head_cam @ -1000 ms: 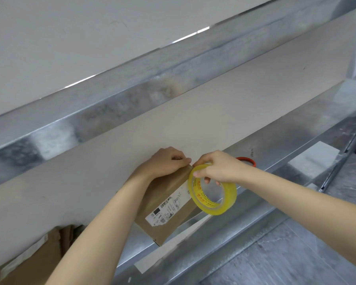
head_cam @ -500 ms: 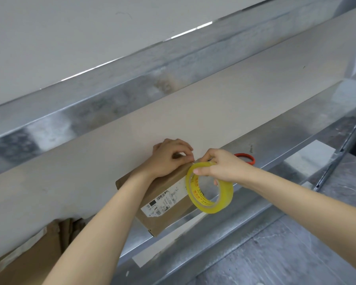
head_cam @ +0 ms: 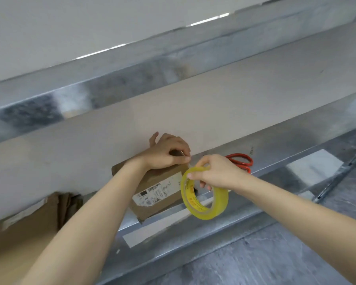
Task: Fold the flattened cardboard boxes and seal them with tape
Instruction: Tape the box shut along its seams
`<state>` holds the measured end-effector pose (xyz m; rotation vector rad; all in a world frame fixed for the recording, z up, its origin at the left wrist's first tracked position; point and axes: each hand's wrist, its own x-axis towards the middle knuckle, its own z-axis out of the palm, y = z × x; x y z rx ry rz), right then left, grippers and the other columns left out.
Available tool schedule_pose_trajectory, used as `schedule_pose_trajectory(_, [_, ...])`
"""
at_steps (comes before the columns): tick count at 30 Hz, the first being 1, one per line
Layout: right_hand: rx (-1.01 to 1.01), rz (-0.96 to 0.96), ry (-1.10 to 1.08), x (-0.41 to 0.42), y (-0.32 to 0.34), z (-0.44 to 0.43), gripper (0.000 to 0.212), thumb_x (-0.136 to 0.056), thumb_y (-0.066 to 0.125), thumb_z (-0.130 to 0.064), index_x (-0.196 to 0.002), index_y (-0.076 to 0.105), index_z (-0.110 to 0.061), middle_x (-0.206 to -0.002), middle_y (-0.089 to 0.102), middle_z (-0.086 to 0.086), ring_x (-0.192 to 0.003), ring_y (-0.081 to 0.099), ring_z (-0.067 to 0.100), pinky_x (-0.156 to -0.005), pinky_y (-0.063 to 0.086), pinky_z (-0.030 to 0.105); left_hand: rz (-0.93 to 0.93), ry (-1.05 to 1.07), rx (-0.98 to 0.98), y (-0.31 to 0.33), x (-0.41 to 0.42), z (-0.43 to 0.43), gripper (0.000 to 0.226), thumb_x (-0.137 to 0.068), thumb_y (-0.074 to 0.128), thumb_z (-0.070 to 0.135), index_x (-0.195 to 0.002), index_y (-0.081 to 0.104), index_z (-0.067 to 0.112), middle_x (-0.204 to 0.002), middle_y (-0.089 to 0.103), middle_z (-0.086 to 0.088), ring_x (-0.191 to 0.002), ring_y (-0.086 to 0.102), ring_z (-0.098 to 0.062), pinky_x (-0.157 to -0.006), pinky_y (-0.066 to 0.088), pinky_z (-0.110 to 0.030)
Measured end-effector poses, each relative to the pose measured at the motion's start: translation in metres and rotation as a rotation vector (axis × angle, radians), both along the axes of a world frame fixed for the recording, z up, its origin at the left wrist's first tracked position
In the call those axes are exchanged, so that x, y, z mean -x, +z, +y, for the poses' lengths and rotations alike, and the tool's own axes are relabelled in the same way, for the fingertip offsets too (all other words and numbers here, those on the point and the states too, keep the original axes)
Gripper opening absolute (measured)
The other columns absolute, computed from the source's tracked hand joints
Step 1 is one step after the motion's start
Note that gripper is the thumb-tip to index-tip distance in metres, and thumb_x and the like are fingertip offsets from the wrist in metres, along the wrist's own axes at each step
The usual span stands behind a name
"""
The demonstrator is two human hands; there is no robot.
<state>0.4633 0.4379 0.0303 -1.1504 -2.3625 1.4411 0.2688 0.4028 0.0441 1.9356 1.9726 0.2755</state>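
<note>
A small brown cardboard box (head_cam: 160,200) with a white shipping label sits on a metal shelf, against the pale wall. My left hand (head_cam: 167,153) rests on the box's top far edge, its thumb and forefinger pinching the free end of the tape. My right hand (head_cam: 216,173) grips a roll of clear yellowish tape (head_cam: 203,202) by its upper rim, just right of the box. The roll hangs below my fingers, its open side facing left. A short strip of tape runs between the two hands.
Red-handled scissors (head_cam: 240,161) lie on the metal shelf (head_cam: 296,153) behind my right hand. Flattened cardboard boxes (head_cam: 29,229) lean at the lower left. A white strip (head_cam: 152,229) lies on the shelf's front. A grey floor (head_cam: 275,260) shows at the bottom right.
Both hands and the box have shifted slightly up in the view. The left hand has drawn away from the roll, pulling out a short length of tape. The scissors show more.
</note>
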Motion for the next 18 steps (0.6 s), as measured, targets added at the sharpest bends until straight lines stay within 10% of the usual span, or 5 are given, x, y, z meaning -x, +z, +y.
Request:
schedule_pose_trajectory(5, [0.001,0.107,0.025,0.000,0.001,0.004,0.042,-0.087,0.069,-0.031,-0.120,0.045,-0.025,-0.079,0.073,0.008,-0.049,0.060,0.007,-0.058,0.049,0.022,0.102,0.138,-0.087,0.008,-0.007,-0.009,0.003,-0.085,0.062,0.055,-0.082,0.064,0.053,-0.117,0.041,0.018,-0.114,0.026,-0.007,-0.098,0.013,-0.032])
schedule_pose_trajectory(11, [0.167,0.170,0.054,0.007,-0.010,0.002,0.041,-0.087,0.072,-0.023,-0.117,0.048,-0.008,-0.079,0.071,0.011,-0.053,0.063,0.020,-0.064,0.056,0.032,-0.023,0.363,-0.284,-0.003,-0.023,-0.028,0.019,-0.079,0.076,0.038,-0.094,0.070,0.027,-0.091,0.057,0.006,-0.090,0.058,-0.014,-0.078,0.043,-0.026])
schedule_pose_trajectory(18, [0.115,0.119,0.073,0.008,-0.009,0.000,0.030,-0.083,0.073,-0.025,-0.102,0.053,-0.013,-0.088,0.067,0.008,-0.072,0.070,0.027,-0.070,0.057,0.038,0.376,0.596,-0.425,-0.005,-0.068,-0.046,0.024,-0.087,0.063,0.047,-0.091,0.064,0.023,-0.088,0.067,0.003,-0.086,0.062,-0.025,-0.063,0.034,-0.027])
